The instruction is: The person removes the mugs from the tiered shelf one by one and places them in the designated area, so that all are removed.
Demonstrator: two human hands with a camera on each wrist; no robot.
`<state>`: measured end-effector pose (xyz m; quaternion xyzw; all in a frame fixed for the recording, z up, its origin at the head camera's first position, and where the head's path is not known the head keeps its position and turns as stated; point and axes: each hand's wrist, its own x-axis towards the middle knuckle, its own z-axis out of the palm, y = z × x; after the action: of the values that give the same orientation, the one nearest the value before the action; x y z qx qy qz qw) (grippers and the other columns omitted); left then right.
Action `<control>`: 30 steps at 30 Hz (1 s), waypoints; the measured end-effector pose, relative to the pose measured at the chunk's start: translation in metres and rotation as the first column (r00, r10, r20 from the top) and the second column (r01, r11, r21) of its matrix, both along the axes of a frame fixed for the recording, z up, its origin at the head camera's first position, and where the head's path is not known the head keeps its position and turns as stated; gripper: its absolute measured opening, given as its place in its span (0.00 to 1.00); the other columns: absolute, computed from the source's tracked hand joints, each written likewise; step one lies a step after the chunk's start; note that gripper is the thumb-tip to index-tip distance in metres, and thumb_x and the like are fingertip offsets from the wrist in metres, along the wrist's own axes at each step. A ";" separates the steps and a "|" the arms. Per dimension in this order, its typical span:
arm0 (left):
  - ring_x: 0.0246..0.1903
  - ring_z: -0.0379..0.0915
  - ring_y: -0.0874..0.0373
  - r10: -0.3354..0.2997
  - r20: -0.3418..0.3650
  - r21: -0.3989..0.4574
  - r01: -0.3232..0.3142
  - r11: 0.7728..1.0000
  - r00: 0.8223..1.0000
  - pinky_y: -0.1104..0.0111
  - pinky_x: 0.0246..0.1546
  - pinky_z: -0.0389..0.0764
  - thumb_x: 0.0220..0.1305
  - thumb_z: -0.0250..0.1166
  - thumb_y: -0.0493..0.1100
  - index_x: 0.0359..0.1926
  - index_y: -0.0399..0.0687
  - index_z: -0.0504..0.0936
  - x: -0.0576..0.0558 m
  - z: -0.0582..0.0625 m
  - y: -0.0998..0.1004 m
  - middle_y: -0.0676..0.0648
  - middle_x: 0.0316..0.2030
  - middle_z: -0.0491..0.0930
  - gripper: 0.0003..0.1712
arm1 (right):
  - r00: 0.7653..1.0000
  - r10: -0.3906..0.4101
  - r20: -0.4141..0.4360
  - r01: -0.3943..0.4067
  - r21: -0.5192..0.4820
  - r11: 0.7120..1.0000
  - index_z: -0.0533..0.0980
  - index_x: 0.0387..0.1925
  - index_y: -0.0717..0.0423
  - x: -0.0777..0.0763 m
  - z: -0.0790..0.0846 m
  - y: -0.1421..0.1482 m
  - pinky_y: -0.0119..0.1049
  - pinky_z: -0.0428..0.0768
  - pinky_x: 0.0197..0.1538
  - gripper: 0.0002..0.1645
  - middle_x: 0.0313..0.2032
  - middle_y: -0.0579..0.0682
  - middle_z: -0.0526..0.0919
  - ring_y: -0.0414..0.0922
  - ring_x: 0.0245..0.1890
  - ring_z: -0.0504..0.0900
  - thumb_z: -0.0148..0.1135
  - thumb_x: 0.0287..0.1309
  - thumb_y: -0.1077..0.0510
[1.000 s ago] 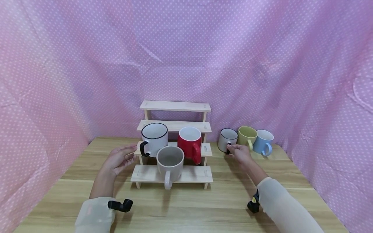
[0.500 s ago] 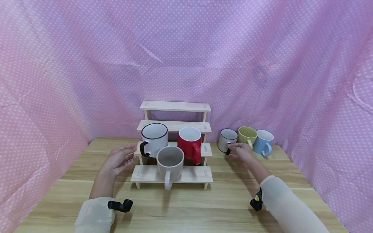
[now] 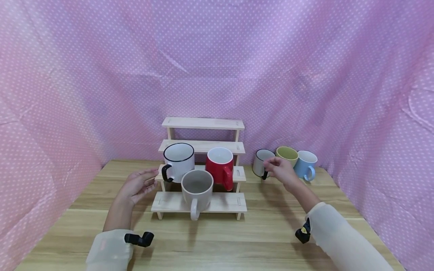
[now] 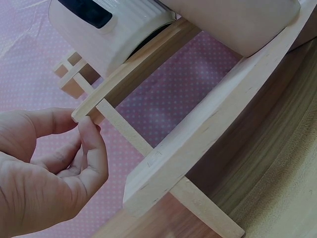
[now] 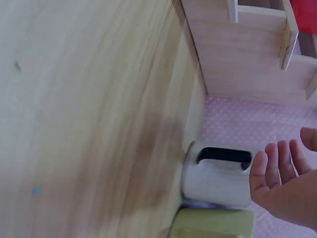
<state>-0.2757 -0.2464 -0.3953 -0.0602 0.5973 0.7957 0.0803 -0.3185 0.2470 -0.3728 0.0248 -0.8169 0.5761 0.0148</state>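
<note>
My left hand (image 3: 138, 185) pinches the left end of a board on the wooden step rack (image 4: 163, 163) between thumb and finger. My right hand (image 3: 282, 171) is just above and in front of a small white mug (image 5: 217, 181) with a black rim and handle. In the right wrist view its fingers are loosely bent beside the black handle (image 5: 225, 154), holding nothing. On the rack stand a white mug (image 3: 180, 160) with a black rim, a red mug (image 3: 217, 167) and, one step lower, a beige mug (image 3: 198, 190).
Right of the small mug, a green mug (image 3: 288, 153) and a light blue mug (image 3: 304, 165) stand in a row on the wooden table (image 3: 217, 241). The two upper boards (image 3: 203, 123) of the rack bear no mugs. A pink dotted cloth (image 3: 217, 75) hangs behind.
My right hand has let go of the small mug's black handle and risen slightly back from it. That mug stays in place. My left hand keeps its hold on the rack.
</note>
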 end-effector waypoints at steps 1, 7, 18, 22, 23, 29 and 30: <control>0.38 0.76 0.61 -0.002 -0.001 0.001 0.002 1.000 1.000 0.74 0.43 0.84 0.73 0.64 0.38 0.51 0.43 0.83 0.000 0.000 0.000 0.53 0.44 0.78 0.09 | 1.000 0.022 -0.013 -0.022 0.017 1.000 0.75 0.53 0.73 0.000 0.001 -0.002 0.29 0.84 0.40 0.16 0.45 0.59 0.84 0.38 0.40 0.80 0.60 0.72 0.62; 0.38 0.76 0.62 -0.004 -0.003 0.009 0.004 1.000 1.000 0.74 0.43 0.84 0.74 0.63 0.37 0.53 0.41 0.82 0.000 -0.002 -0.001 0.53 0.44 0.77 0.10 | 0.990 0.125 -0.065 -0.115 0.140 0.984 0.78 0.49 0.71 0.004 0.008 -0.015 0.34 0.84 0.38 0.14 0.39 0.57 0.84 0.42 0.36 0.80 0.63 0.70 0.62; 0.37 0.77 0.62 -0.007 -0.003 0.021 0.007 1.000 1.000 0.74 0.42 0.84 0.73 0.63 0.37 0.45 0.48 0.85 -0.001 -0.001 0.000 0.53 0.44 0.77 0.05 | 0.937 0.332 -0.105 -0.309 0.192 0.931 0.80 0.49 0.67 0.026 0.022 -0.040 0.37 0.84 0.40 0.14 0.41 0.56 0.85 0.48 0.38 0.82 0.67 0.67 0.62; 0.37 0.77 0.62 -0.012 -0.007 0.027 0.012 1.000 1.000 0.75 0.42 0.84 0.74 0.63 0.36 0.42 0.50 0.87 -0.001 -0.001 -0.001 0.54 0.43 0.78 0.07 | 0.894 0.429 -0.132 -0.392 0.236 0.889 0.80 0.49 0.64 0.036 0.027 -0.050 0.37 0.85 0.45 0.14 0.42 0.53 0.85 0.49 0.43 0.83 0.67 0.67 0.59; 0.37 0.77 0.62 -0.013 -0.009 0.027 0.013 1.000 1.000 0.75 0.42 0.84 0.74 0.63 0.36 0.41 0.51 0.87 -0.001 -0.001 -0.001 0.54 0.42 0.79 0.07 | 0.881 0.453 -0.137 -0.412 0.249 0.876 0.80 0.50 0.63 0.039 0.028 -0.052 0.37 0.85 0.46 0.14 0.43 0.53 0.85 0.49 0.44 0.83 0.67 0.67 0.59; 0.36 0.77 0.62 -0.016 -0.017 0.026 0.016 1.000 1.000 0.74 0.41 0.84 0.74 0.62 0.35 0.40 0.51 0.87 -0.001 0.000 -0.001 0.53 0.42 0.79 0.08 | 0.786 0.601 -0.146 -0.560 0.242 0.792 0.80 0.52 0.62 0.053 0.036 -0.063 0.37 0.84 0.51 0.14 0.46 0.56 0.85 0.50 0.48 0.83 0.66 0.68 0.61; 0.36 0.77 0.63 -0.017 -0.016 0.026 0.017 1.000 1.000 0.74 0.41 0.84 0.74 0.62 0.35 0.40 0.51 0.86 -0.001 0.000 -0.001 0.53 0.42 0.78 0.08 | 0.774 0.617 -0.140 -0.583 0.224 0.781 0.80 0.52 0.62 0.054 0.037 -0.065 0.38 0.85 0.51 0.13 0.47 0.57 0.85 0.51 0.48 0.83 0.66 0.67 0.62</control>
<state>-0.2765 -0.2471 -0.3954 -0.0479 0.5878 0.8033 0.0832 -0.2642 0.1818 -0.3361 0.3452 -0.8054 0.4737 -0.0882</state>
